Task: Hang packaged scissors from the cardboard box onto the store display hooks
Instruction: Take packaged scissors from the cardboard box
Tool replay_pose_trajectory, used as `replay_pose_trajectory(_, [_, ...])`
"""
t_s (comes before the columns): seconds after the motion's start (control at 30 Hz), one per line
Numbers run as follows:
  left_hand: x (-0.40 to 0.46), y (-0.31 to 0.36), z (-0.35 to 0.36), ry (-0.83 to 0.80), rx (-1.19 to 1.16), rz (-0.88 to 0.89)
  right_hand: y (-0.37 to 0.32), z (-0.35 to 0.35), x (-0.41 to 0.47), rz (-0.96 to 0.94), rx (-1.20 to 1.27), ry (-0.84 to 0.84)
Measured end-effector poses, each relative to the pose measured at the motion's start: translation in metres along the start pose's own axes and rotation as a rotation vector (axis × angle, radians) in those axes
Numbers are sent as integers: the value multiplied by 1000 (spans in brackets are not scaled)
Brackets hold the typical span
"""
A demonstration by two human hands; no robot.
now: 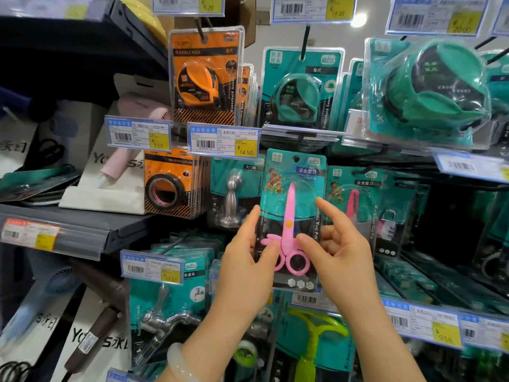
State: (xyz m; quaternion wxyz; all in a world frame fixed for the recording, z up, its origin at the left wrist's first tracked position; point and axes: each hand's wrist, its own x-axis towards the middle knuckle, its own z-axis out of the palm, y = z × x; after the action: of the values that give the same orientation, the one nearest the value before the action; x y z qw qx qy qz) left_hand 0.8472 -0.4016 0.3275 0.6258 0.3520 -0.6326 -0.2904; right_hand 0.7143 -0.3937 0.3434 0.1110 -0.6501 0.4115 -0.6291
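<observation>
Left hand (249, 255) and right hand (337, 252) pinching scissors pack (293, 205), pink scissors sealed inside

Head view: single wide-angle camera, worn at head height, facing a store display wall at close range.

The camera looks forward and slightly down; straight lines bow toward the frame edges. Both forearms enter from the bottom edge. The pack of scissors (293, 216) sits near frame centre, a shelf edge (55, 235) lies at left, and price tags (223, 142) run along the hook rows.
</observation>
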Motion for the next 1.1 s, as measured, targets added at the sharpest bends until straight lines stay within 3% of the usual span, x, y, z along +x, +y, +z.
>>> replay_pose_trajectory(0.83, [20, 0, 5, -31, 40, -62, 3, 2, 16, 29, -68, 53])
replay_pose_trajectory(1.1, [6, 6, 1, 41, -10, -10, -8, -2, 9, 11, -58, 28])
